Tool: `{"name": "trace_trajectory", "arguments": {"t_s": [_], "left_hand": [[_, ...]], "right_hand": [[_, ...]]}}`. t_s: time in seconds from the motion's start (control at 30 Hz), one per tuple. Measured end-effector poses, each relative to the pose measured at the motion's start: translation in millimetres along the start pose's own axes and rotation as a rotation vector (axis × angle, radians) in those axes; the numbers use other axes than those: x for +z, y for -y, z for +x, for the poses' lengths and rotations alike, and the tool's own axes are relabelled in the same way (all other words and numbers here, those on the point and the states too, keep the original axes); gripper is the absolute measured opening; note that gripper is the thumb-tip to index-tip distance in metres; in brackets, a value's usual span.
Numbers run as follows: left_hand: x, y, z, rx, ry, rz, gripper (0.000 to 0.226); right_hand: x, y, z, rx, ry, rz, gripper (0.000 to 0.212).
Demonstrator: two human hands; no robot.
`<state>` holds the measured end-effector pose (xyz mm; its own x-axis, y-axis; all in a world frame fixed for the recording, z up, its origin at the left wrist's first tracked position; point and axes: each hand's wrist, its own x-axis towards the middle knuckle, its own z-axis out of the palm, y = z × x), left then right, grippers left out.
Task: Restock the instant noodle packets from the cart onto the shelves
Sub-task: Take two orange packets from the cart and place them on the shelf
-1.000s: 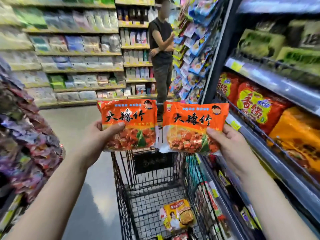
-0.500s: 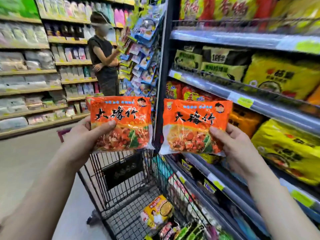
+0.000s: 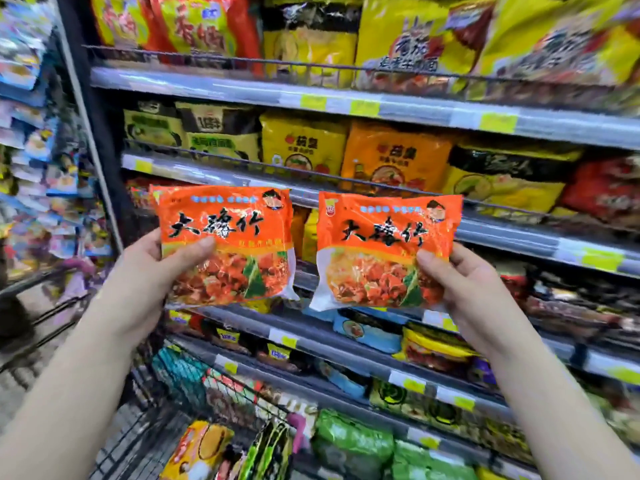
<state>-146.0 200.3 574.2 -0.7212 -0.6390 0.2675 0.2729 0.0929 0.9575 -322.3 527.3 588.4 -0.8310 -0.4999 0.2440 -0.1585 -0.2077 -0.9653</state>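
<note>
Fingers (image 3: 437, 268) on packet (image 3: 388, 251) edges, shelves (image 3: 346, 102) behind.

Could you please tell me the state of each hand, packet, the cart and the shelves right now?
Left hand: gripping the left orange packet, upright, off the shelf.
Right hand: gripping the right orange packet, upright, off the shelf.
Cart: packets inside.
Shelves: stocked with packets.

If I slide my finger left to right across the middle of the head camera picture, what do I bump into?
Left hand → left orange noodle packet → right orange noodle packet → right hand. Each hand is shut on its packet, with the shelves behind.
</note>
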Motion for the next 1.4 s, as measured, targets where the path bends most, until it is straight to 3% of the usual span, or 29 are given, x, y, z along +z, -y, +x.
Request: {"name": "trace_trajectory", "arguments": {"t_s": [0.1,0.2,0.27,0.3,0.37,0.5,0.6,0.83,0.97,1.1,1.3,1.4], "left_hand": [[53,6,2,-0.007,0.094,-0.043,0.045],[114,4,-8,-0.021,0.187,-0.084,0.07],[160,-7,-26,-0.015,0.264,-0.081,0.04],[182,-10,-38,-0.012,0.313,-0.073,0.039],[229,-22,-67,0.004,0.427,-0.064,0.065],[311,-37,-115,-0.016,0.501,-0.17,0.054],[369,-46,-152,-0.028,0.594,-0.185,0.088],[502,-75,-250,-0.032,0.807,-0.294,0.107],[566,-91,-301,-0.045,0.921,-0.353,0.069],[625,-103,-339,-0.03,1.002,-0.374,0.085],[716,-110,-367,-0.024,1.067,-0.453,0.034],[767,-107,-367,-0.015,1.081,-0.484,0.035]], "right_hand": [[-55,17,-35,-0.043,-0.122,-0.039,0.041],[-112,34,-77,-0.076,-0.243,-0.055,0.059],[-146,46,-108,-0.08,-0.324,-0.074,0.068],[-164,52,-123,-0.083,-0.365,-0.079,0.067],[-196,65,-156,-0.09,-0.433,-0.062,0.055],[-252,96,-228,-0.127,-0.527,-0.048,0.04],[-292,122,-285,-0.17,-0.62,-0.101,0.03],[-371,182,-418,-0.254,-0.825,-0.231,0.047],[-405,204,-474,-0.288,-0.948,-0.262,0.042],[-441,220,-514,-0.31,-1.047,-0.274,0.048],[-503,233,-537,-0.329,-1.125,-0.281,0.046],[-543,239,-536,-0.331,-1.159,-0.297,0.049]]}}
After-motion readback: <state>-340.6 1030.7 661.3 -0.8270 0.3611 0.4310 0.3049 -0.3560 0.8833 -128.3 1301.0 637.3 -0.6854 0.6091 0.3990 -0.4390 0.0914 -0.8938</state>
